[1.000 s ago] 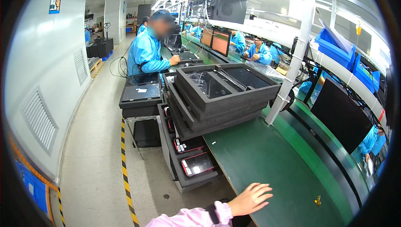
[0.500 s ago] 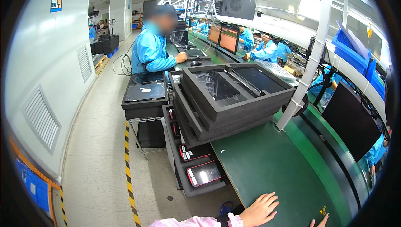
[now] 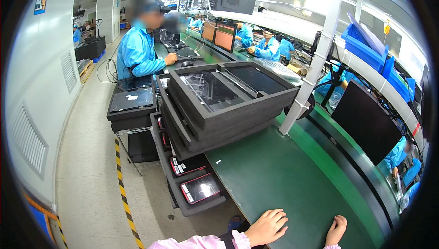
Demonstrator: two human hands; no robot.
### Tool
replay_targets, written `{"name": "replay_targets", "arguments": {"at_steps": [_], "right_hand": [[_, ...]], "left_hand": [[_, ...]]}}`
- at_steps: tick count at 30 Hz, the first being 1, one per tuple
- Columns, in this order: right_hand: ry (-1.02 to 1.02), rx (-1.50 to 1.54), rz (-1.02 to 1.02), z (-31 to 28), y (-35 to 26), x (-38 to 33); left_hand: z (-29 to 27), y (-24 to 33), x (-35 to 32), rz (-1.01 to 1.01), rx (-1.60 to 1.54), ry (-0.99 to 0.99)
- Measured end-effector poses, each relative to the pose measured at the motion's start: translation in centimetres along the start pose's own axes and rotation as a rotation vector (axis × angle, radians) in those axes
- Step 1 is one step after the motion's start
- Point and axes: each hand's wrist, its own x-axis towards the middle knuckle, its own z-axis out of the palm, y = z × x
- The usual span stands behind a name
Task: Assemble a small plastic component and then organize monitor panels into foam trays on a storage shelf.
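My left hand point(image 3: 267, 227) lies palm down on the green tabletop point(image 3: 270, 180), its fingers stretched out and resting near the left edge. To its right, my right hand point(image 3: 337, 230) is set on the same surface with its fingers curled inward. Whatever is under or inside those fingers is hidden. Ahead of my left hand, a stack of black foam trays point(image 3: 238, 116) overhangs the table edge, with dark flat screen panels in the top one. Lower at the left, another foam tray point(image 3: 187, 208) holds red-edged flat devices point(image 3: 200, 188) with dark screens.
A white post point(image 3: 313, 61) rises beside the stack. A dark monitor point(image 3: 366, 121) and blue bins point(image 3: 366, 45) stand at the right. A co-worker in blue point(image 3: 137, 52) works beyond the trays. Yellow-black tape point(image 3: 124, 198) marks the floor at the left.
The view has turned, shifting the scene leftward. My right hand has come further into view with its fingers curled. A small yellow piece near it is no longer visible.
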Motion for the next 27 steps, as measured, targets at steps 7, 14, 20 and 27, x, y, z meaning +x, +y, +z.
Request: {"name": "replay_targets", "arguments": {"at_steps": [7, 14, 20, 27], "right_hand": [[0.121, 0.35, -0.032, 2.0, 1.7, 1.2], [0.016, 0.616, 0.073, 2.1, -0.5, 0.7], [-0.088, 0.77, 0.09, 1.6, 0.3, 0.1], [-0.039, 0.401, -0.184, 0.0, -1.6, 0.0]], "left_hand": [[0.9, -1.9, 0.5, 0.015, 0.076, -0.078], [2.2, -1.5, -1.0, -0.043, 0.044, -0.024], [2.2, -0.7, -1.2, -0.008, 0.042, 0.022], [2.1, -1.1, -1.0, -0.013, 0.095, 0.016]]}}
